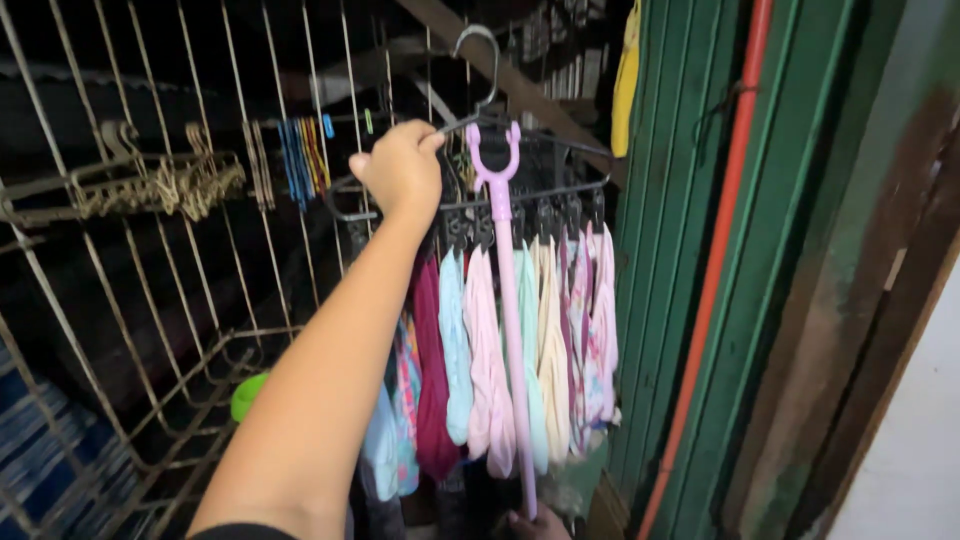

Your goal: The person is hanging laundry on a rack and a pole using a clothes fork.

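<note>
Reaching up toward the upper middle of the frame, the left hand (402,168) is curling its fingers closed around the dark frame of a clip drying rack (540,195), gripping it at the rack's left edge. Hanging from that rack by a metal hook (480,60) near the top centre, a row of small garments (520,350) in magenta, pale blue, pink, cream and patterned fabric is dangling through the middle of the frame, each piece pinched by a dark clip. Rising from the bottom centre, a lilac forked pole (512,320) is standing nearly upright in front of the garments, its two-pronged tip sitting just under the hook. Only a sliver of the right hand (538,524) is showing at the bottom edge, wrapping the pole's lower end. Filling the left half of the frame, a white wire grille (150,300) is carrying bunches of hangers (170,185) and coloured pegs (303,150). Running down the right side, green corrugated panels (680,250) are standing beside a red pipe (720,250).
</note>
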